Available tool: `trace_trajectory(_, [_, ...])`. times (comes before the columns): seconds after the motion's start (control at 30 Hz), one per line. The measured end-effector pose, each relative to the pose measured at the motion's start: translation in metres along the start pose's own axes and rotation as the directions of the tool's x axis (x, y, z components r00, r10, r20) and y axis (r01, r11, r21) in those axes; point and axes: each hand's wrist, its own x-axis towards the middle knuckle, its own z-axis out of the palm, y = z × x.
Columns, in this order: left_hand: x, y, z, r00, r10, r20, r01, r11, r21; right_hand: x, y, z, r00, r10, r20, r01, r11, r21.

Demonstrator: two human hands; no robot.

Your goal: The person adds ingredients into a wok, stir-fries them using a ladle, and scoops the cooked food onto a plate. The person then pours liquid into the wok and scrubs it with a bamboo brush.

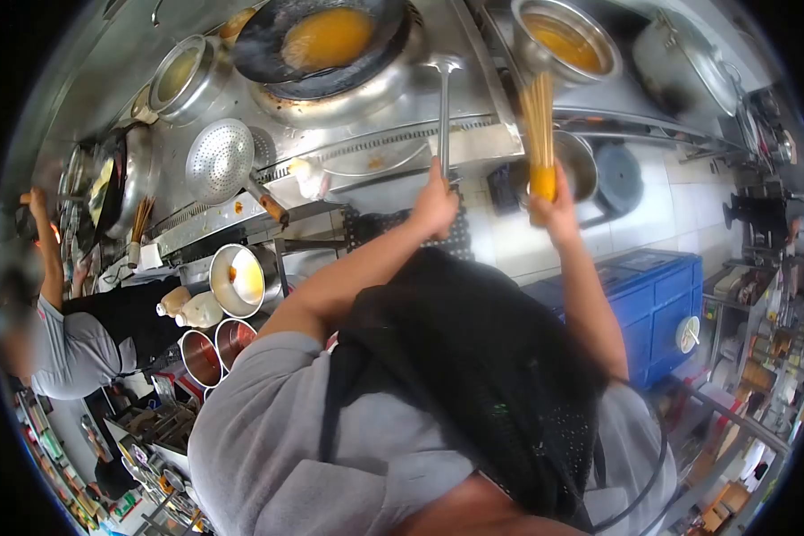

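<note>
My left hand (435,204) is wrapped round the handle of a long metal cooking utensil (444,112). Its wide head points away from me over the stove edge; whether it is a ladle or a spatula I cannot tell. In my right hand (556,213) is a bamboo wok brush (539,121), gripped at its yellow-bound base with the bristles upward. Beyond the brush sits a metal pot (609,73) with orange-yellow liquid. A black wok (252,55) holding yellow-orange liquid rests on the burner, left of the utensil's head.
A perforated strainer (216,163) with a wooden handle lies on the steel stove top (295,125). White and red-lined containers (238,279) stand left of my arm. A blue chest (648,308) is at the right. Another person (80,344) works at the far left.
</note>
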Motion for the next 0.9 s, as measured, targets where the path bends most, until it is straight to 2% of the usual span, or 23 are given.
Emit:
trace_trajectory(0.03, [-0.002,0.005,0.016,0.999,0.009,-0.048,-0.006,0.998,0.06,-0.024,-0.001,-0.01,0.997,0.069,0.025,-0.069,0.997,0.028])
trace_trajectory(0.13, [0.024,0.0,0.061,0.999,-0.006,-0.037,0.01,0.993,0.115,-0.072,-0.002,-0.031,0.978,0.204,0.039,-0.203,0.979,-0.017])
trace_trajectory(0.17, [0.037,-0.008,0.074,1.0,0.019,-0.002,-0.019,0.991,0.136,-0.079,0.003,-0.036,0.996,0.084,0.036,-0.08,0.992,-0.094])
trace_trajectory(0.23, [0.061,-0.005,0.082,0.996,0.069,0.059,-0.079,0.981,0.18,-0.085,-0.01,-0.039,0.993,0.102,0.056,-0.093,0.986,-0.141])
trace_trajectory(0.27, [0.066,0.003,0.076,0.987,0.021,0.16,-0.057,0.973,0.224,-0.082,-0.009,-0.041,0.994,0.092,0.053,-0.083,0.986,-0.145])
trace_trajectory(0.37, [0.085,0.008,0.053,0.962,0.148,0.228,-0.235,0.874,0.425,-0.068,-0.003,-0.041,0.993,0.101,0.063,-0.093,0.987,-0.131])
trace_trajectory(0.4, [0.059,0.048,0.013,0.953,0.119,0.279,-0.226,0.891,0.394,-0.06,-0.006,-0.039,0.99,0.118,0.071,-0.109,0.987,-0.116])
trace_trajectory(0.47, [0.06,0.017,-0.026,0.952,0.168,0.255,-0.175,0.985,0.003,-0.038,-0.014,-0.03,0.985,0.148,0.09,-0.141,0.987,-0.08])
trace_trajectory(0.53, [0.049,-0.015,-0.086,0.943,0.29,0.166,-0.272,0.955,-0.121,-0.013,-0.016,-0.019,0.987,0.132,0.089,-0.121,0.986,-0.113])
trace_trajectory(0.6, [0.022,-0.031,-0.15,0.967,0.244,0.071,-0.233,0.963,-0.136,0.024,-0.013,0.003,0.987,0.103,0.121,-0.075,0.973,-0.216])
trace_trajectory(0.67, [-0.005,-0.031,-0.199,0.998,0.025,0.053,-0.019,0.994,-0.11,0.063,-0.016,0.031,0.978,0.106,0.178,-0.044,0.946,-0.321])
trace_trajectory(0.7, [-0.011,-0.041,-0.217,0.998,0.021,0.066,-0.016,0.996,-0.085,0.083,-0.02,0.048,0.968,0.127,0.217,-0.037,0.925,-0.377])
trace_trajectory(0.73, [-0.016,-0.053,-0.232,0.997,0.014,0.081,-0.009,0.998,-0.062,0.104,-0.015,0.066,0.97,0.079,0.23,0.068,0.82,-0.569])
trace_trajectory(0.87, [-0.021,-0.08,-0.271,0.968,-0.081,0.238,0.08,0.997,0.016,0.157,0.019,0.128,0.934,0.224,0.279,0.09,0.609,-0.788])
trace_trajectory(0.9, [-0.02,-0.085,-0.276,0.978,-0.097,0.187,0.083,0.993,0.08,0.162,0.023,0.141,0.925,0.279,0.26,0.072,0.541,-0.838])
